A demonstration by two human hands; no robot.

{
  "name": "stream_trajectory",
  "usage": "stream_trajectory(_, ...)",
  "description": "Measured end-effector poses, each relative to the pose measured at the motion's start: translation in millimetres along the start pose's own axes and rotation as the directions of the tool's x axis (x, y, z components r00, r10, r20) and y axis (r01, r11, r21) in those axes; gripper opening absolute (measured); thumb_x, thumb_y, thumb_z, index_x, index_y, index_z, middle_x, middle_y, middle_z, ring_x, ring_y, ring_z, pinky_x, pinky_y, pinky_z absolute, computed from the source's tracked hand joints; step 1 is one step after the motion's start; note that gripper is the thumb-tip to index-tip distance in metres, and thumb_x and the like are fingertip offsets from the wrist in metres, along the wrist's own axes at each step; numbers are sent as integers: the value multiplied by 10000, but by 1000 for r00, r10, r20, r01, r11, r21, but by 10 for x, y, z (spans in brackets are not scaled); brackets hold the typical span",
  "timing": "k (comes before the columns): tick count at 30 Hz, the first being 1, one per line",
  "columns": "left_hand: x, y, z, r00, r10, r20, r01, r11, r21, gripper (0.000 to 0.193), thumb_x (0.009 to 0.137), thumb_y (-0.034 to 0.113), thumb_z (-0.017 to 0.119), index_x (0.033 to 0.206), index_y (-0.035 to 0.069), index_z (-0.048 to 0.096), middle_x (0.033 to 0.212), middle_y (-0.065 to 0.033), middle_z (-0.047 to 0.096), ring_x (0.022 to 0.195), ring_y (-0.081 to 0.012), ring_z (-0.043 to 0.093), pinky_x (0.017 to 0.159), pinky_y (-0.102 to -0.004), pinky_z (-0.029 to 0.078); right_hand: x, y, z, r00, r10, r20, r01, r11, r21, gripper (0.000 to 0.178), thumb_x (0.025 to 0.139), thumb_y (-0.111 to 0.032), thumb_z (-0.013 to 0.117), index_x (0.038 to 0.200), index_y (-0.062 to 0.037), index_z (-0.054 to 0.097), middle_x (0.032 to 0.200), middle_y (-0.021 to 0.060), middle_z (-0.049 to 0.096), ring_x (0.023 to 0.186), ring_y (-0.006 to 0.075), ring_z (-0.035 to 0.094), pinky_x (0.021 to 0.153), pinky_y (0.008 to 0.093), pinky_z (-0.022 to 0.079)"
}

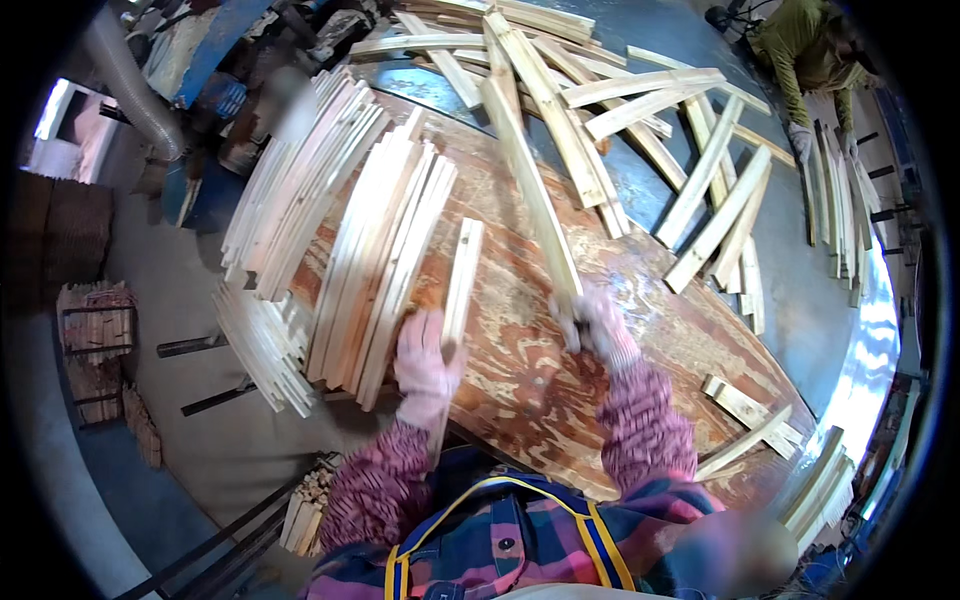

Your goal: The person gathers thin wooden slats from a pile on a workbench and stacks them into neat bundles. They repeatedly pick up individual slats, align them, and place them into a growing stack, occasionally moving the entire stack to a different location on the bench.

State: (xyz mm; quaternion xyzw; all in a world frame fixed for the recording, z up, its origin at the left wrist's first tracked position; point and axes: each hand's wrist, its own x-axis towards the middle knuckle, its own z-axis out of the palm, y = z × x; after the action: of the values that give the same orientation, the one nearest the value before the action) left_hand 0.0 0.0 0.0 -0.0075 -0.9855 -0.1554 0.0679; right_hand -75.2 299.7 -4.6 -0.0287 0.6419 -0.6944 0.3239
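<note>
My left hand (424, 362), in a pale pink work glove, is closed around the near part of a short wooden strip (463, 280) that points away from me. In my right hand (598, 324), gloved as well, is the near end of a longer wooden strip (532, 195). That strip slants away to the far left, and its far end meets the loose pile. Just left of my left hand lies a neat row of wooden strips (378, 255), side by side. Beyond it is a second row of strips (298, 185). Gloves hide the exact finger positions.
Loose strips (610, 105) lie crisscrossed across the far side of the worn plywood tabletop (530, 400). Short offcuts (750, 415) rest at the right edge. A co-worker (815, 60) handles strips at the far right. Machinery with a grey hose (140, 95) stands at the far left.
</note>
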Motion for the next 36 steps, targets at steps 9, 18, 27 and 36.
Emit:
stream_trajectory(9, 1264, -190, -835, 710, 645, -283, -514, 749, 418, 469, 780, 139, 689, 1235, 150, 572, 1311, -125, 537, 1268, -303, 492, 1101, -507, 376, -991, -135, -688, 854, 296, 429, -521, 518, 679, 345, 947, -251, 537, 1160, 20, 565, 860, 147, 615, 591, 203, 582, 453, 320, 486)
stream_trajectory(18, 789, -321, -592, 953, 270, 140, -304, 848, 434, 443, 798, 190, 658, 1234, 162, 583, 1208, -79, 589, 1210, -265, 523, 1111, -452, 366, 1421, -108, -1224, 736, -195, -648, 124, 980, -154, 479, 904, -352, 653, 1270, -44, 638, 1065, 97, 686, 956, 194, 625, 863, 280, 480)
stream_trajectory(27, 1899, -674, 221, 984, 122, 130, -174, 808, 563, 566, 813, 206, 683, 1347, 158, 501, 1353, -118, 517, 1349, -292, 402, 1192, -470, 205, 1174, -325, -1250, 757, -213, -618, -356, 658, -663, 632, 854, -512, 585, 1408, -211, 530, 1385, 153, 553, 1225, 316, 569, 1055, 388, 422)
stream_trajectory(36, 1037, -518, -877, 987, 150, 57, -160, 892, 423, 534, 684, 142, 772, 1197, 157, 624, 1048, -68, 619, 1054, -272, 592, 1006, -452, 460, 2007, -747, -841, 811, -59, -583, -521, 382, -763, 966, 771, -515, 722, 1552, -305, 194, 1520, 175, 364, 1293, 356, 504, 1064, 464, 421)
